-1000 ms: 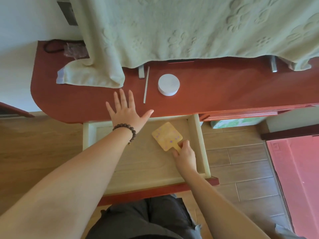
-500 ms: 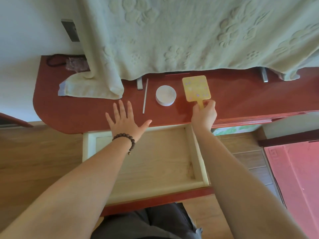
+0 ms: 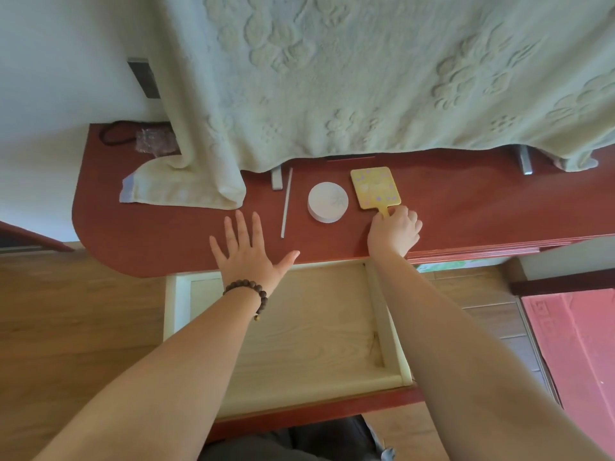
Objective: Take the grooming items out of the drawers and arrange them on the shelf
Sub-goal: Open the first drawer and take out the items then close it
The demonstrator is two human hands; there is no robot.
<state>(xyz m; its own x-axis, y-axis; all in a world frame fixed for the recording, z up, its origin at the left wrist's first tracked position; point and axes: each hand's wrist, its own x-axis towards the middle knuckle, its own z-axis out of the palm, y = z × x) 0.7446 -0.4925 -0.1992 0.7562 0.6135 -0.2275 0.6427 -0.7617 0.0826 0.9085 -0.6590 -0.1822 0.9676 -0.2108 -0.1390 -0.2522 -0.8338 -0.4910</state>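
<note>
A yellow hand mirror [image 3: 375,188] with purple dots lies flat on the red shelf [image 3: 159,234], to the right of a round white case [image 3: 327,201]. My right hand [image 3: 394,231] pinches the mirror's short handle at its near end. A thin white stick [image 3: 286,202] lies left of the round case. My left hand [image 3: 248,251], with a bead bracelet on the wrist, rests flat on the shelf's front edge with fingers spread. Below the shelf the pale wooden drawer [image 3: 387,327] stands pulled out, and nothing shows on its visible bottom.
A pale green embossed towel [image 3: 332,78] hangs over the back of the shelf, its corner folded on the left. A dark hair tie [image 3: 116,134] and a crinkled wrapper [image 3: 151,141] lie at the far left. Wooden floor and a red mat [image 3: 575,344] sit to the right.
My right hand lifted the yellow mirror out of the drawer, carried it up to the shelf and laid it flat beside the round case. My left hand stayed put.
</note>
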